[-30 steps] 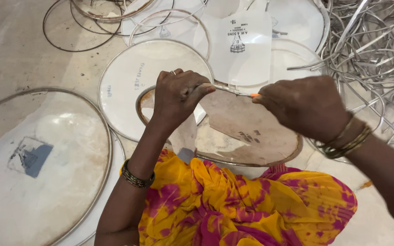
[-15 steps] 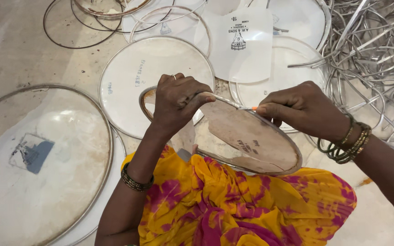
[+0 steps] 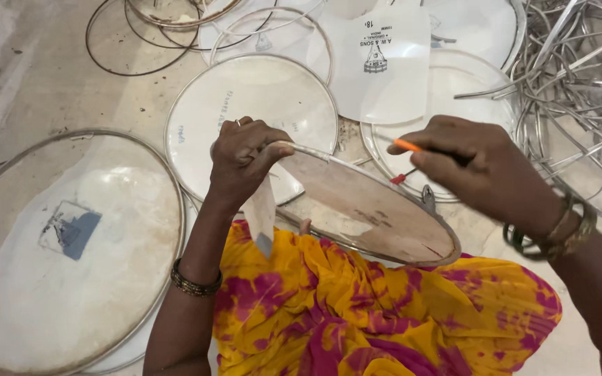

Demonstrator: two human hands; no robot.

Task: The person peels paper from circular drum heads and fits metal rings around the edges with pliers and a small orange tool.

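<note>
Drum skin (image 3: 367, 209) with metal rim sat tilted over the lap between both hands, left hand (image 3: 242, 159) gripping its upper edge, right hand (image 3: 485, 170) closed on an orange-handled tool (image 3: 407, 145) just beside it.

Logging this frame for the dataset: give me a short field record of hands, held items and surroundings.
left hand: grips the rim of a round framed drum skin, tilted over the lap
right hand: holds an orange-handled tool above the skin
lap: yellow and pink cloth
floor, left: large hooped drum skin
floor, right: pile of metal hoops
</note>
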